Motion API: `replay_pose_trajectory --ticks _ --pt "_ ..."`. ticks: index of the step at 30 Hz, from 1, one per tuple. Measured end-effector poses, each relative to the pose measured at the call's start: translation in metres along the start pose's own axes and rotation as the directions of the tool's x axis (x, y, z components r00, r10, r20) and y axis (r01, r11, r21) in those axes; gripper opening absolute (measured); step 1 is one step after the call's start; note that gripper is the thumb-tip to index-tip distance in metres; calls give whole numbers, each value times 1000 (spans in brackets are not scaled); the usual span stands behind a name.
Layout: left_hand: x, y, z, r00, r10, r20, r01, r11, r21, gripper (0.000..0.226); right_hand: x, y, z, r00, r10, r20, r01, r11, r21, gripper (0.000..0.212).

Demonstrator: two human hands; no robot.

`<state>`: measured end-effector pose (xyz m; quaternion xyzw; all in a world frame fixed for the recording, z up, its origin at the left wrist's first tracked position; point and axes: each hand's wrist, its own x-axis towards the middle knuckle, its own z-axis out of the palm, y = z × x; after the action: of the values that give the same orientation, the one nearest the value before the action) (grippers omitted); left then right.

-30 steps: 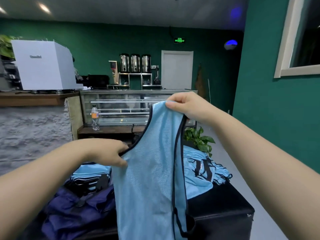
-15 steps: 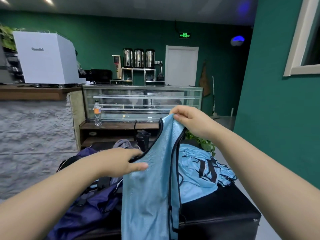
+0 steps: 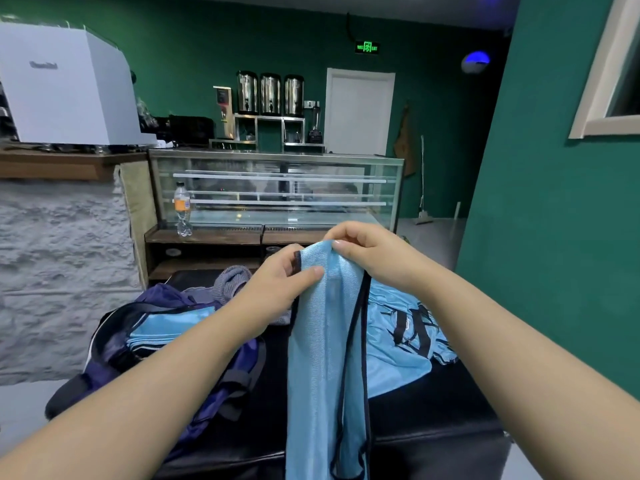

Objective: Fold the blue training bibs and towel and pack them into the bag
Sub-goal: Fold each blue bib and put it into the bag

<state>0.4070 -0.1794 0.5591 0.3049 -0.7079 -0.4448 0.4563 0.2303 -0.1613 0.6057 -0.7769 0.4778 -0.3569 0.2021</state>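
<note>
A light blue training bib (image 3: 325,358) is held up in front of the body, pinched at its top edge by both hands at once. The left hand (image 3: 277,285) is clamped on the upper left corner, thumb laid across the front of the cloth and fingers curled behind it; the right hand (image 3: 370,254) is closed over the top just beside it, so the two hands are brought almost together. The bib is let hang straight down as a narrow doubled strip, its dark trim (image 3: 356,341) seen running down the right side. Below it, a black padded bench (image 3: 433,427) is spread across the lower view. On the bench's left part, a dark blue bag (image 3: 166,341) is lying open, and folded blue bibs (image 3: 166,327) are seen stacked inside it. A grey knitted cloth (image 3: 232,278) is bunched just behind the bag. To the right of the hanging bib, a loose heap of unfolded bibs (image 3: 405,337) is left on the bench top. Farther back, a glass display case (image 3: 277,188) is seen, with a plastic bottle (image 3: 181,209) stood at its left end.
</note>
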Motion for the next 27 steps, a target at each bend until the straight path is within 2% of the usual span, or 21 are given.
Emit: replay_pose_trajectory --ticks 3,5,9,10,13,18,22,27 --pt "4 -8 -3 995 21 -96 -23 999 -25 14 2 9 -3 1000 19 -8 -18 996 84 6" --pt "7 -13 -7 990 29 -140 -35 999 -41 17 4 15 -5 999 34 2 -34 993 110 10" --pt "9 -19 -16 987 111 -113 -116 993 -37 28 3 24 -4 999 46 24 -48 995 83 18" --pt "8 -20 -19 986 142 -91 -145 989 -17 30 2 26 -4 999 36 10 -37 996 76 19" --pt "7 -22 -27 976 209 -65 -195 964 182 30 0 29 -1 999 5 -42 -5 1000 -1 23" --pt "8 -24 -35 979 193 -67 -166 943 287 30 -7 33 6 994 -24 -106 15 996 -84 27" --pt "9 -25 -39 982 181 -46 -148 907 395 48 -9 38 10 990 -38 -139 21 993 -120 26" --pt "7 -20 -40 988 157 -2 -137 865 483 34 -12 45 11 984 -28 -178 1 989 -148 26"
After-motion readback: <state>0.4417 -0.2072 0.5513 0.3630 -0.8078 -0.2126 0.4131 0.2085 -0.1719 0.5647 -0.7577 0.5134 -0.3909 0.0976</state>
